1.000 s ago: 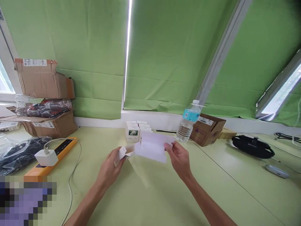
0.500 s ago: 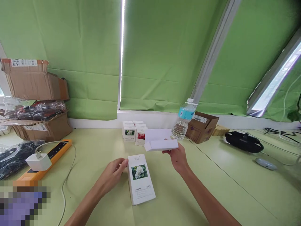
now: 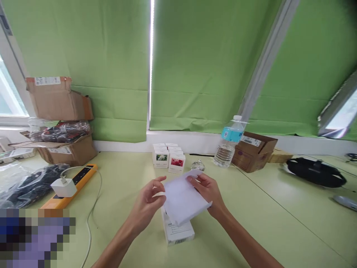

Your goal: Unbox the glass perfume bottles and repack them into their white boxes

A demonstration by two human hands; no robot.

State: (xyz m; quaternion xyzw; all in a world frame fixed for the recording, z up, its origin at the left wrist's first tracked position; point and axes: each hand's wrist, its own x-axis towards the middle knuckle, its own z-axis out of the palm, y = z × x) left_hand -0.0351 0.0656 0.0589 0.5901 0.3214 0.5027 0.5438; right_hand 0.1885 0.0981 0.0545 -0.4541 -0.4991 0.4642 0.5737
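Observation:
Both my hands hold a plain white cardboard insert over the pale green table. My left hand pinches its left edge with thumb and fingers. My right hand grips its right side, fingers curled over the top edge. Under the insert a white printed box lies flat on the table, mostly hidden. Behind stands a group of small white boxes with flower pictures. A small clear glass bottle sits just beyond my right hand.
A water bottle and an open brown carton stand at the back right. An orange power strip with a white charger, cardboard boxes and bagged black items fill the left. A black device lies at the right.
My left hand let go of the printed box, which stays on the table, and rose to the white insert. My right hand brought the insert down and toward me, over the box.

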